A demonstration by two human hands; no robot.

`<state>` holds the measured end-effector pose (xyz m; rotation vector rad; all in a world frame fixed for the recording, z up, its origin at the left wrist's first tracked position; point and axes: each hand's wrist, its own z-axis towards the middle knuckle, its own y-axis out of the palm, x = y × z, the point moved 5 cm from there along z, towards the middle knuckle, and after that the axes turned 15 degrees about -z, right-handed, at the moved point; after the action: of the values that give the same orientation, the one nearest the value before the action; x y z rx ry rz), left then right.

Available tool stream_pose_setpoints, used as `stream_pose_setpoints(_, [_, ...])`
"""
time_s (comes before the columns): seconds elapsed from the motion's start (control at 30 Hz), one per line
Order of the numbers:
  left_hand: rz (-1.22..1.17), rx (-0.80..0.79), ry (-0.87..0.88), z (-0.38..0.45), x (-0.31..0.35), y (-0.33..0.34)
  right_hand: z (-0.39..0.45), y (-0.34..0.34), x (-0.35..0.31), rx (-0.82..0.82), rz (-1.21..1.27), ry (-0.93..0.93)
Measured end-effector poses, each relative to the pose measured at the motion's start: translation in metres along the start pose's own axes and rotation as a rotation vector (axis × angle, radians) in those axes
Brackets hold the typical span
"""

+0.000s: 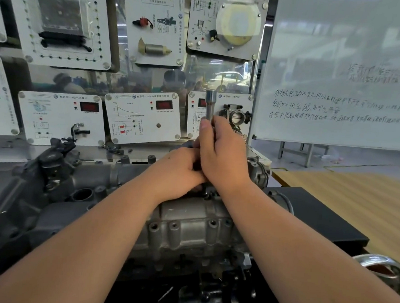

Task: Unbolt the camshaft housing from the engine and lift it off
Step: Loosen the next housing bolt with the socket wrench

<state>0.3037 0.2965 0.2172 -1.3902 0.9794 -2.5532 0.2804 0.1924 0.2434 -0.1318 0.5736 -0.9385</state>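
Right hand [220,152] grip wraps a long socket tool [210,105], shaft upright, likely seated on a bolt below, hidden. Left hand [181,171] at its 8 o'clock, fingers curled around the tool's base, probably steadying it. Both forearms reach forward. Camshaft housing [190,223] sits on the engine, under the wrists.

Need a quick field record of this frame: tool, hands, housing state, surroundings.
tool: socket wrench, upright, upper end sticking out above the right hand
right hand: gripping the wrench shaft
left hand: curled low at the wrench base, touching the right hand; what it grips is hidden
camshaft housing: on the engine, not lifted
behind: training panels; whiteboard at right
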Motion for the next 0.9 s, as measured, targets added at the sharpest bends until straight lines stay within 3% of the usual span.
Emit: stream_pose_setpoints(0.9, [0.022, -0.035, 0.067, 0.007, -0.001, 0.003, 0.006, 0.002, 0.009, 0.016, 0.076, 0.048])
